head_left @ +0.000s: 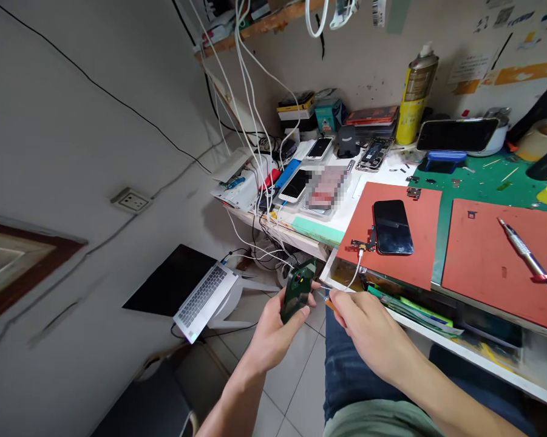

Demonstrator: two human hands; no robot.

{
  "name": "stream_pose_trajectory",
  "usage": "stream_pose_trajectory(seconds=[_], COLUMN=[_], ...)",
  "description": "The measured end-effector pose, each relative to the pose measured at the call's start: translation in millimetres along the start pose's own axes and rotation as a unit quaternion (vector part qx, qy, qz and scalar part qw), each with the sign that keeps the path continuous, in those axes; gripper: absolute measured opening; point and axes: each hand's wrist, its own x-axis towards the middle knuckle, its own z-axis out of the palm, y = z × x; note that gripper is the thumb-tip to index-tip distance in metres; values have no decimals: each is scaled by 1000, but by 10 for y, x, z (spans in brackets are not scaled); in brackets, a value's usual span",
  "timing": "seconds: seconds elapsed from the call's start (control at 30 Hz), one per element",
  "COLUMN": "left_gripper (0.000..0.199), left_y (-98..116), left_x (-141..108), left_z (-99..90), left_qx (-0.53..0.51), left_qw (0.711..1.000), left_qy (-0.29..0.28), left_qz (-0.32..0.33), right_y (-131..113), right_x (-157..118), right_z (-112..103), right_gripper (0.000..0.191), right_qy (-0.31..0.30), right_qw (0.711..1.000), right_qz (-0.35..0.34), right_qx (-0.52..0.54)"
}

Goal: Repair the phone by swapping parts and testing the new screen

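My left hand (273, 337) holds a dark green phone (297, 291) upright by its edges, its camera side facing me, over the floor just off the desk's edge. Close to its right, my right hand (364, 321) is closed on a small orange-handled tool (331, 305); the thin tip points toward the phone, and whether it touches cannot be made out. On an orange mat (421, 230) lies a black phone (393, 227) with a small flex part (364, 244) beside it, joined to a white cable (356, 273).
An open drawer (476, 351) holding packets juts out below the desk. White cables (255, 103) hang at the left end. An open laptop (204, 297) stands low at left. A screwdriver (528, 252) lies on the right mat; a yellow spray can (414, 97) stands behind.
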Motion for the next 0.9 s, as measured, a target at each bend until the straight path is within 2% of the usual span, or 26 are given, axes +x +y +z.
stream_pose_trajectory(seconds=[0.13, 0.4, 0.9], left_gripper=[18, 17, 14], left_y=[12, 100, 29], left_x=[9, 16, 20], left_z=[8, 38, 26], left_qx=[21, 61, 81], left_qw=[1000, 998, 997], left_qy=[6, 16, 18], left_qz=[3, 9, 6], right_y=[-62, -103, -132], right_x=[36, 46, 62], right_z=[-4, 0, 1], right_gripper=[40, 42, 46], right_qy=[-1, -10, -7], right_qw=[1000, 1000, 1000], right_qz=[-17, 2, 7], right_qx=[-19, -3, -1])
